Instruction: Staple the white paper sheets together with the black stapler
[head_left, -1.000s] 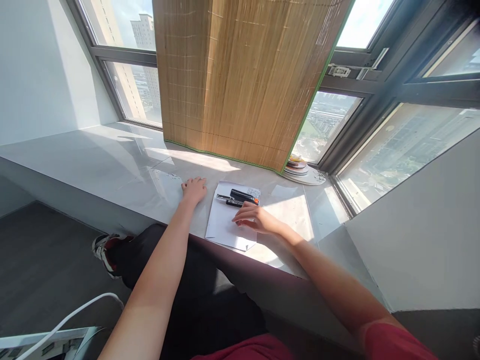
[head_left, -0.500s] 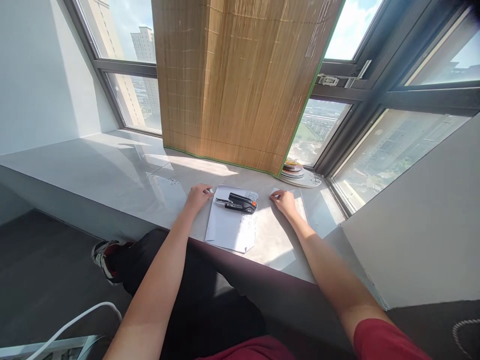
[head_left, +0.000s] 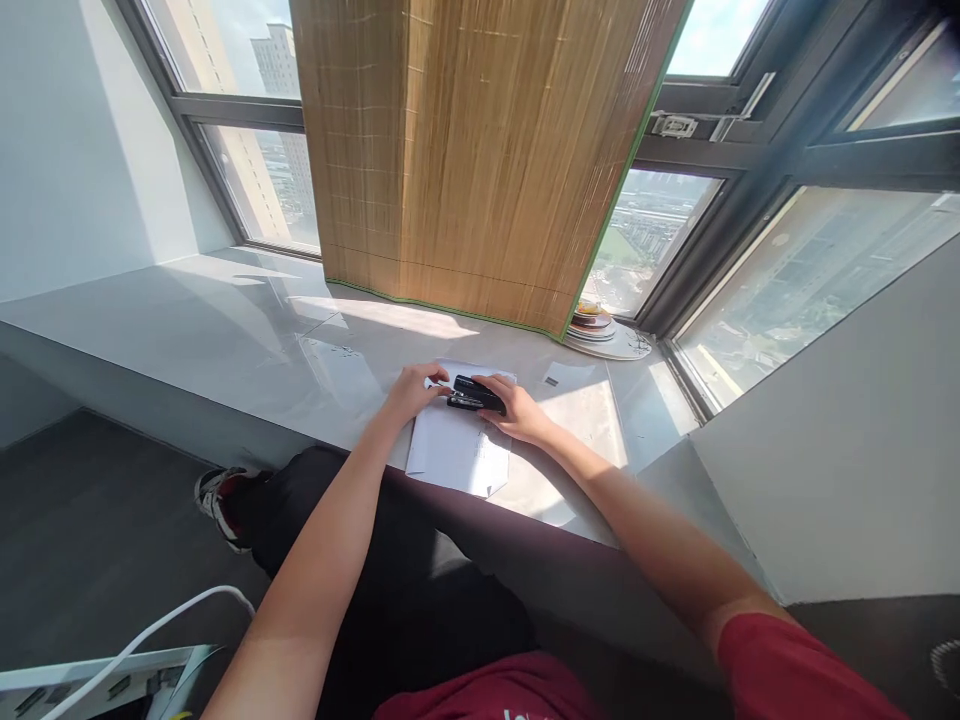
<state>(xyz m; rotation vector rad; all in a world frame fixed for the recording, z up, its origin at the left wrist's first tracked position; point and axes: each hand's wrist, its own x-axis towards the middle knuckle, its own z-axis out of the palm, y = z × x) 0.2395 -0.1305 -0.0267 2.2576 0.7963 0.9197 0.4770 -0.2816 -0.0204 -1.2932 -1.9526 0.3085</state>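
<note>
A black stapler [head_left: 466, 392] lies over a stack of white paper sheets [head_left: 448, 448] on the pale windowsill [head_left: 247, 335]. My right hand [head_left: 519, 408] is closed around its rear end, hiding that part. At the stapler's front, my left hand [head_left: 411, 392] has thumb and fingers bent together in a pinch; something small and pale may be between the fingertips, too small to name. Handwriting shows in part on the top sheet. To the right of my right hand, a small dark grey strip [head_left: 551, 381] lies by a pale paper piece [head_left: 574, 376].
A bamboo blind [head_left: 480, 170] hangs in front of the window, its lower edge at the sill. Stacked plates [head_left: 609, 342] stand in the right corner. A white cable [head_left: 161, 622] runs above a light-coloured frame at lower left.
My right hand has moved left from beside the small strip and taken hold of the stapler. My left hand has shifted right to the stapler's front. The view has tilted slightly.
</note>
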